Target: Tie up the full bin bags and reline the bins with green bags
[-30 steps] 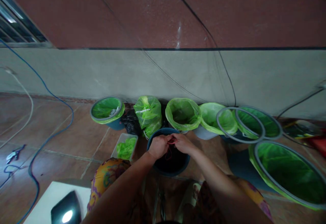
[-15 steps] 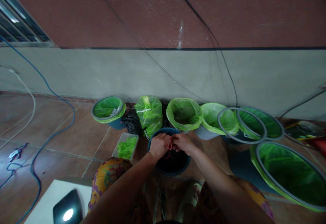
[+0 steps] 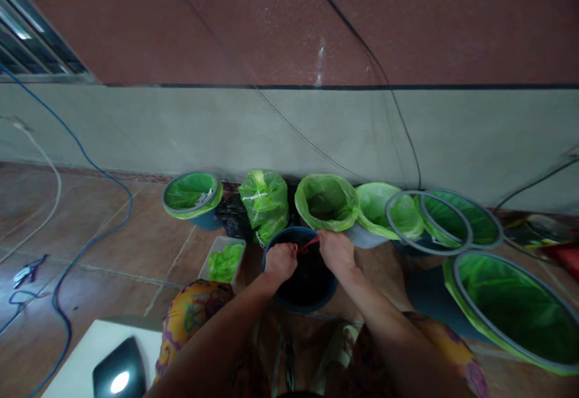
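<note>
A red string (image 3: 308,244) is stretched between my two hands, with a small knot or twist in its middle. My left hand (image 3: 281,262) grips one end in closed fingers, over the left side of a dark blue bucket (image 3: 270,250). On the other side of the opening, my right hand (image 3: 336,249) holds the other end in a fist. The inside of the bucket is dark, and I cannot make out what is in it. Just behind it stands a filled green plastic bag (image 3: 265,199) tied with a white string.
Bins with green liners line the wall: a blue bin (image 3: 208,222), a lined bin (image 3: 326,229), a pale bin (image 3: 367,236) and a large bin (image 3: 520,362). Loose grey rings (image 3: 429,252) lie on some. A plastic tub (image 3: 203,271) holds green bags. A blue cable (image 3: 93,244) crosses the floor.
My hands have moved apart from being close together over the bucket, the right one going further right. The red string between them has been drawn out straight.
</note>
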A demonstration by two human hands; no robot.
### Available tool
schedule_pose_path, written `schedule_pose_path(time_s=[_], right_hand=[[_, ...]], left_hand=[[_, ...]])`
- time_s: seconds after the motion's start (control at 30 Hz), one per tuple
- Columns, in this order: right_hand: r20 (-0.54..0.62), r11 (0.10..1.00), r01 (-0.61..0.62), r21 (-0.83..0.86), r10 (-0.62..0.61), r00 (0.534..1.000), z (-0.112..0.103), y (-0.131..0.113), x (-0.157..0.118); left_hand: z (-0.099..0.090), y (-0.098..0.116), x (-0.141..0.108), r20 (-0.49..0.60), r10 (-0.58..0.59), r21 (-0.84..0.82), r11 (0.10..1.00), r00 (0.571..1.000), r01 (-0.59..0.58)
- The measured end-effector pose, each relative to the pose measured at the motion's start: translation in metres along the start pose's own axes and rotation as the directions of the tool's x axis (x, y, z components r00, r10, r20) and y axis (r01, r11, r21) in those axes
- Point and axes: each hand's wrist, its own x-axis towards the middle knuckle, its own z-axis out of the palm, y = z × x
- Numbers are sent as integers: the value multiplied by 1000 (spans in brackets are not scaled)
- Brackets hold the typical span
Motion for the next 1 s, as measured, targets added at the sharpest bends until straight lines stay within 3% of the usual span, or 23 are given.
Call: schedule_pose_path(time_s=[0.1,0.17,0.33,0.47,0.6,0.67,0.73,0.8,0.87,1.0], right_hand=[[-11,997,-50,59,50,999,0,4,4],[-52,987,-43,154,52,997,0,3,6],[-154,927,116,356,-65,986,3,-1,5],[-247,855,281,437,-187,951,5,-1,3],[-347,750,280,599,-73,935,6,-1,5],[-265,636,219,740,-23,964,7,-3,8],[-102,496,98,863,-19,995,9,-4,10],[-6,430,19,903,-31,1000,10,-4,12],[-26,515,53,856,-60,998,8,-2,13],[-55,864,106,491,-91,994,-4,8,14]], left_hand=[[3,-4,4,47,-76,-210,974,996,84],[4,-5,8,94,-106,-431,892,990,137],[1,3,10,135,-109,-847,503,985,172],[-4,10,8,147,-90,-952,259,985,166],[-8,10,8,201,-122,-976,57,972,209],[-9,8,10,229,-141,-973,-33,963,227],[-11,6,12,259,-146,-963,-119,955,243],[-11,4,14,286,-133,-948,-186,949,259],[-10,2,14,301,-122,-941,-197,946,274],[-2,2,11,285,-144,-958,-84,948,275]])
